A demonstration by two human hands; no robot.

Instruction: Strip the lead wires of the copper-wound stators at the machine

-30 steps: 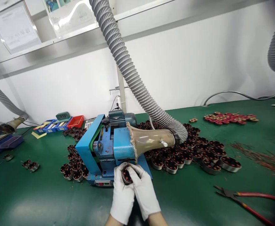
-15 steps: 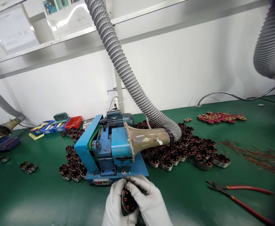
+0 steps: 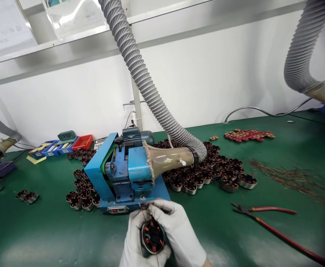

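Note:
A round motor stator (image 3: 152,236) with a silver rim, dark core and copper windings is held low in front of me. My left hand (image 3: 136,241), in a white glove, wraps around its left side and underside. At the upper rim, the gloved fingers of my right hand (image 3: 176,226) are closed by a thin copper wire that sticks up from the stator; what exactly they pinch is hidden. Another wire end hangs below the stator. Just beyond my hands stands a blue belt-driven machine (image 3: 140,167) with a red and green switch.
Many stators (image 3: 190,185) surround the machine. Long-handled cutters (image 3: 245,210) with red grips lie at right, below loose wire scraps (image 3: 287,178). Behind them are red rings (image 3: 248,135). A grey hose (image 3: 151,85) joins the machine's hood. Parts bins (image 3: 81,142) stand back left.
The stator has turned so its open face shows more fully towards me. My right hand stays at its upper rim. The whole view has shifted slightly, moving the bench leftward in the picture.

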